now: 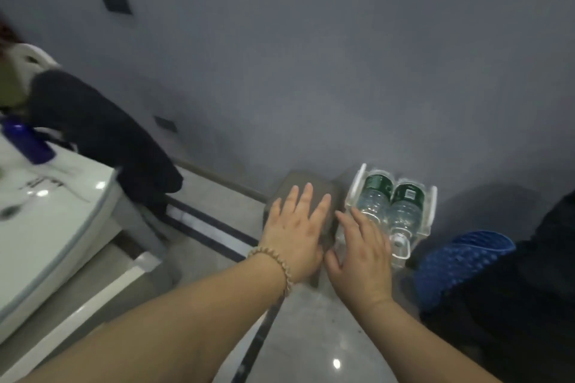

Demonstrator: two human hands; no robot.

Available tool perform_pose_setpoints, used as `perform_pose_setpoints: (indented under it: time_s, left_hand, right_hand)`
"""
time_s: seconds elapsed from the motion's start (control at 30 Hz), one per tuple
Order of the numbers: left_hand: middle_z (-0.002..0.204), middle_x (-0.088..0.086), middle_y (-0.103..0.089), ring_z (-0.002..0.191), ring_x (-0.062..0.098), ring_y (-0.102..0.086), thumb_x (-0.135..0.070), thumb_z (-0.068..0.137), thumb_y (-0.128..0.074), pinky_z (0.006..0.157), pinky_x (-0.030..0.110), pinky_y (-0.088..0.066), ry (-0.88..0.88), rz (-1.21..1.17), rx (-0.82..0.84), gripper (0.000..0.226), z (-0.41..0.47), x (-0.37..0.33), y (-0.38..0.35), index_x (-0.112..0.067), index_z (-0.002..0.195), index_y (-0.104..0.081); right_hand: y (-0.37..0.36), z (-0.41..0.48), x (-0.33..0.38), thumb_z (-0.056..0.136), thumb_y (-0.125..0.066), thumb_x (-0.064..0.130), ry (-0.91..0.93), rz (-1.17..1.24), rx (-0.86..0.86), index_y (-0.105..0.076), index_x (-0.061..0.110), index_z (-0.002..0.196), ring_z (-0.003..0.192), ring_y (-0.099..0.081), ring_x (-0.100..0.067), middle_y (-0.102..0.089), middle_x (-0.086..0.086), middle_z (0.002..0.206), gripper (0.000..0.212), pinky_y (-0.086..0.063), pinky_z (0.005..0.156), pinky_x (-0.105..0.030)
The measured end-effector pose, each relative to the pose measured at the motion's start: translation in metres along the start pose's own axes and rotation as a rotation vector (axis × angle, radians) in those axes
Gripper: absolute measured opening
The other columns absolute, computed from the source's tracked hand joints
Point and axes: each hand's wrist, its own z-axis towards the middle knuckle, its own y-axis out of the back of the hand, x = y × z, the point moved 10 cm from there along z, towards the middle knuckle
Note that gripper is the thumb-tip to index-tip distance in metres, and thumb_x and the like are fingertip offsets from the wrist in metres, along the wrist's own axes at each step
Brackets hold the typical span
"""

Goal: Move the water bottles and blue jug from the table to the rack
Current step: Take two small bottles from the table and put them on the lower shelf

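Two clear water bottles with green labels (pixel 392 200) lie side by side in a clear plastic rack (pixel 432 211) on the floor by the wall. My right hand (pixel 362 250) hovers open just left of the rack, fingers spread, holding nothing. Over a grey box (pixel 298 183) beside the rack, my left hand (pixel 294 228) is spread flat and open, a bead bracelet on its wrist. The blue jug (pixel 28 141) stands on the white table (pixel 46 214) at the far left.
A chair draped with dark cloth (pixel 96 130) stands between the table and the wall. A blue textured slipper (pixel 463 261) and dark clothing lie at the right. The floor is glossy grey tile with dark stripes.
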Motion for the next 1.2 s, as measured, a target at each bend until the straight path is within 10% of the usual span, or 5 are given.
perform_pose_setpoints:
  time_s: [0.5,0.8,1.2]
  left_hand:
    - [0.142,0.001,-0.046,0.13,0.022,-0.04,-0.041,0.09,-0.054,0.107,0.041,-0.029,0.455,0.114,-0.323,0.055,-0.31,0.288,0.176,-0.027,0.141,-0.038]
    - [0.12,-0.001,-0.059,0.106,0.022,-0.054,-0.033,0.084,-0.056,0.092,0.039,-0.04,0.703,0.258,-0.125,0.047,-0.582,0.544,0.211,-0.026,0.13,-0.049]
    - [0.132,0.002,-0.045,0.115,0.025,-0.043,-0.032,0.083,-0.051,0.094,0.039,-0.031,0.831,0.258,0.074,0.056,-0.669,0.734,0.151,-0.024,0.137,-0.035]
  right_hand:
    - [-0.027,-0.119,0.396,0.078,-0.065,0.027,0.41,0.391,-0.061,-0.051,0.023,0.124,0.123,-0.044,-0.018,-0.051,-0.001,0.13,0.049,-0.025,0.105,-0.038]
    - [-0.171,-0.276,0.675,0.08,-0.062,0.026,0.386,0.468,0.245,-0.047,0.024,0.131,0.127,-0.038,-0.018,-0.046,0.0,0.138,0.053,-0.03,0.106,-0.039]
    - [-0.312,-0.294,0.854,0.08,-0.062,0.028,0.659,0.237,0.426,-0.039,0.023,0.139,0.131,-0.036,-0.023,-0.038,-0.002,0.146,0.064,-0.03,0.104,-0.037]
